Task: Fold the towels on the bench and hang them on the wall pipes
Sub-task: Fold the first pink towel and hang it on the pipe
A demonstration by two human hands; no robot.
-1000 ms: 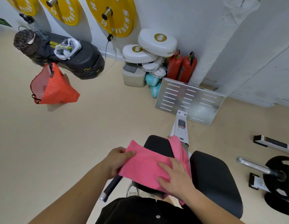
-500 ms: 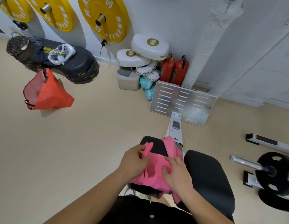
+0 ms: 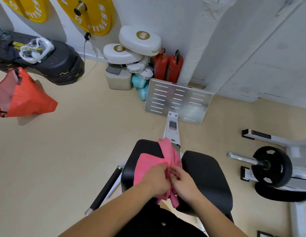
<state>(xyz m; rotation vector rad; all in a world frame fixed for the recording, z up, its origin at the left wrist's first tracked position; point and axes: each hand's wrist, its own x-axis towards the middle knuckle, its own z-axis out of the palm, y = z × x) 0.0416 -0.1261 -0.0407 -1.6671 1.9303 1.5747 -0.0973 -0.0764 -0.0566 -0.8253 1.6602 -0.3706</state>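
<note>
Both hands have come together in the middle, and the pink towel (image 3: 149,165), which was spread flat a second ago, is now bunched up between them. The left hand (image 3: 156,181) is curled shut on the towel from the left side. The right hand (image 3: 183,181) pinches the same cloth from the right, with its fingers bent in close. The two hands almost touch.

The towel lies on the black table (image 3: 207,175), draped over the gap between the two dark pads. One end runs up toward the white metal bar (image 3: 172,129), and a small bit hangs down near the person's body.

I think the folding has only just begun. The towel looks lumpy, not neat, so more folds are needed. Nothing has been hung up yet. The white pipe (image 3: 200,48) on the wall is bare and well apart from the towel. I can see only this one towel, so I cannot tell if more are waiting.
</note>
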